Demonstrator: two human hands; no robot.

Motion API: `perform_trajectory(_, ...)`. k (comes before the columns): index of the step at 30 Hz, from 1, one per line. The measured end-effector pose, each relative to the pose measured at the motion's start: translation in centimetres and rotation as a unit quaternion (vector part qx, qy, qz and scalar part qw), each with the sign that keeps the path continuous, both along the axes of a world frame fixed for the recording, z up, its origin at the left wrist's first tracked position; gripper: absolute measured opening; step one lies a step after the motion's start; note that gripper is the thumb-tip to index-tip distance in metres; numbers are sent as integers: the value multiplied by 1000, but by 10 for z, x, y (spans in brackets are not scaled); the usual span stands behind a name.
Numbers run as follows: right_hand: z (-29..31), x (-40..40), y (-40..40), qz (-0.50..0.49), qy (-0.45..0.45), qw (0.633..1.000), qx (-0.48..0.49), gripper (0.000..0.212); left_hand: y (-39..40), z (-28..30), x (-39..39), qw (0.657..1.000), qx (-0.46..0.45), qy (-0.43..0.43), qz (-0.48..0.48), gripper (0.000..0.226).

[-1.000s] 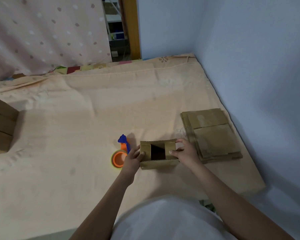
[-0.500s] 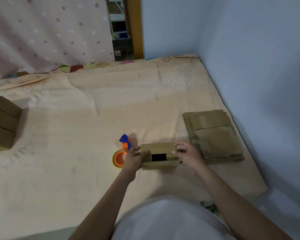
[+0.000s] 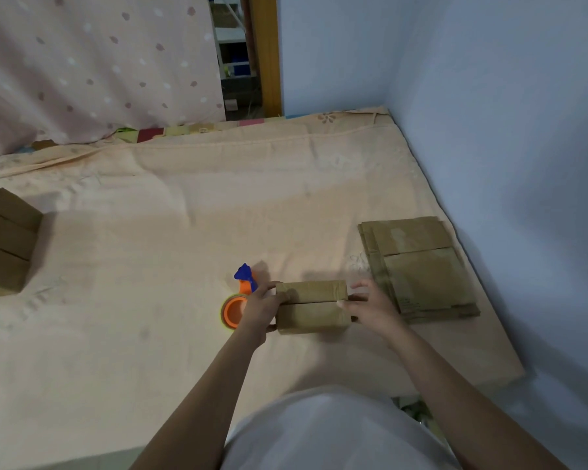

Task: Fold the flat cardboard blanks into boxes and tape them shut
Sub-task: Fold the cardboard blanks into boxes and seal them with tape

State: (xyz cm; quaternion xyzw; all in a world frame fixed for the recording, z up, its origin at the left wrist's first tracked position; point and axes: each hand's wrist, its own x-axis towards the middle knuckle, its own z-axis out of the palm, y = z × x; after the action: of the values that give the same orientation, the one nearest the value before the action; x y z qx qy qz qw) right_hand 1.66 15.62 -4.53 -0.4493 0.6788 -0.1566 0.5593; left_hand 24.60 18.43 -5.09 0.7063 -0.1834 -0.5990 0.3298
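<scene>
A small brown cardboard box [image 3: 311, 307] stands on the peach sheet in front of me, its two top flaps folded down and meeting along a seam. My left hand [image 3: 260, 308] grips the box's left end, thumb on the top flap. My right hand [image 3: 370, 308] holds the right end, thumb pressing at the seam. An orange tape dispenser [image 3: 235, 308] with a blue handle lies just left of the box, partly behind my left hand. A stack of flat cardboard blanks [image 3: 418, 266] lies to the right of the box.
Stacked finished brown boxes [image 3: 4, 239] sit at the left edge. A blue wall [image 3: 506, 147] runs along the right side of the mattress [image 3: 184, 215]. A dotted pink curtain [image 3: 82, 62] hangs at the back.
The top flaps were open, showing the dark inside; both hands have folded them down and the opening is now covered. The box stayed in place.
</scene>
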Motion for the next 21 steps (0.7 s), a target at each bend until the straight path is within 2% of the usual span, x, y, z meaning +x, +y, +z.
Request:
perform_trajectory(3,-7,4,3,-91,-29,995,31,44,2,4,4,1000,6,0,-27,30)
perform_trajectory(5,-3,6,4,-109,-56,991,52,43,5,3,7,999,5,3,-53,34)
perform_trajectory(9,7,7,2,-64,-72,989,113,51,9,4,8,998,-21,31,-46,45)
perform_trajectory(12,11,5,-3,-26,-150,975,159,58,9,8,8,996,-46,43,-63,44)
perform_trajectory(14,16,2,-10,-11,-200,968,152,60,8,12,11,993,-84,49,-63,39)
perform_trajectory(16,22,-5,-20,-20,-265,950,164,63,7,21,15,987,-148,27,-58,38)
perform_trajectory(18,27,-14,-32,-70,-329,919,208,70,5,31,20,976,-207,-17,-63,42)
perform_trajectory(21,34,-20,-41,-129,-365,883,266,77,2,40,23,955,-270,-77,-95,45)
